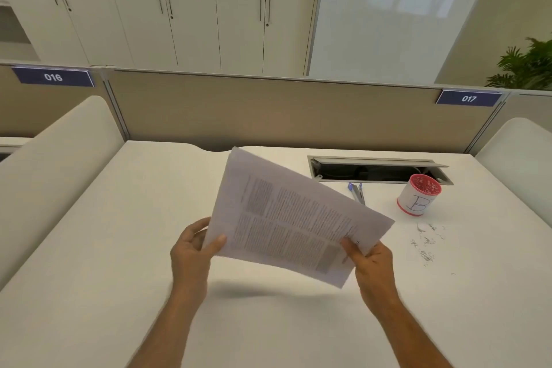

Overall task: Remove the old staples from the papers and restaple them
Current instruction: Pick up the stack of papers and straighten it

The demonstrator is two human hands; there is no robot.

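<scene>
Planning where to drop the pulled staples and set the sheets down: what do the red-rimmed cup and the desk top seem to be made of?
The white cylindrical cup with a red rim looks like plastic or coated paper: smooth wall, "B" hand-drawn on it; which one is unclear. The off-white desk top looks like matte laminate: even, seamless, soft shadows, no glare. The printed white sheets are thin paper, bending between both hands.

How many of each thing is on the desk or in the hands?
Bundles of paper, held by the left hand and right hand: 1
Red-rimmed cups: 1
Blue-tipped tools: 1
Piles of loose staples: 1
Total: 4
</scene>
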